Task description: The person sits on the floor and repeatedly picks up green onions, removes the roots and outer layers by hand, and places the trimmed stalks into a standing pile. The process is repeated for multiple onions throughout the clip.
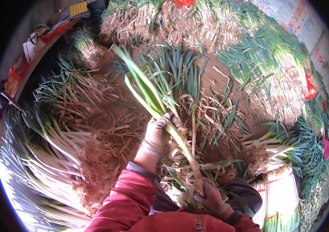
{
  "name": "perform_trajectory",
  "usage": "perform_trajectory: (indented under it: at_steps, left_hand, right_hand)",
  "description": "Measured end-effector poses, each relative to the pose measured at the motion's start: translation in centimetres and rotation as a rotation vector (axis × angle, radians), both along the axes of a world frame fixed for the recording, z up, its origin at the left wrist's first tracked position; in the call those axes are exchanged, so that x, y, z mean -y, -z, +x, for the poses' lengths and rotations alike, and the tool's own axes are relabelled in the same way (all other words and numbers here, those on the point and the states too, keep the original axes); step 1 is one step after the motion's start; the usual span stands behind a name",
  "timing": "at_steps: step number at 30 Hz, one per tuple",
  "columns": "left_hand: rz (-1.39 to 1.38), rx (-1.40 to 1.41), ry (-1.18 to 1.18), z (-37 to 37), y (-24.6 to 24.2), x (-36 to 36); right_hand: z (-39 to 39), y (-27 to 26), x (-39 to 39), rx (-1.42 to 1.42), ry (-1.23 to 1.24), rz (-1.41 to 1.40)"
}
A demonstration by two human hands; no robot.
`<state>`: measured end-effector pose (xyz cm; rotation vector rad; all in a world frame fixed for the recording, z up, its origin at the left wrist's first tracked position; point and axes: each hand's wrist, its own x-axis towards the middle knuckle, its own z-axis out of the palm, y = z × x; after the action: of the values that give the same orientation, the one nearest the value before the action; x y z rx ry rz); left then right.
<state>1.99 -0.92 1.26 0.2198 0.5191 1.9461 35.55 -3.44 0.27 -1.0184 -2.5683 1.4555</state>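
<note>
A long green onion [179, 139] slants across the middle, leaves up and left, brownish root end down by my lap. My left hand [157, 132], in a pale thin glove, is wrapped around it where the white stalk turns green. My right hand [214, 200], also gloved, grips the stalk's lower end near the roots. Trimmed onions [179, 69] with dark green leaves lie on the soil just beyond my hands. Loose peeled skins and dry leaves [179, 194] cover my lap and partly hide the ground between my legs.
Untrimmed onions [51, 156] with earthy roots [95, 171] are heaped on the left. Red-banded bundles [281, 191] lie at lower right, and more bundles [286, 69] line the far right. Rows of onions [164, 23] stand at the back. A ledge at upper left carries a white bag [32, 46].
</note>
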Motion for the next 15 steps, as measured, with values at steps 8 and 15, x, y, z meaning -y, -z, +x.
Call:
perform_trajectory:
  at_steps: [8, 15]
  left_hand:
    - [0.294, -0.111, 0.227, 1.3, -3.1, 1.0]
    - [0.012, -0.699, 0.046, 0.7, -4.3, 0.8]
  right_hand:
    - [-9.4, -3.4, -6.5, -0.240, -0.108, -0.938]
    - [-15.2, -3.4, -5.9, -0.544, 0.179, -0.503]
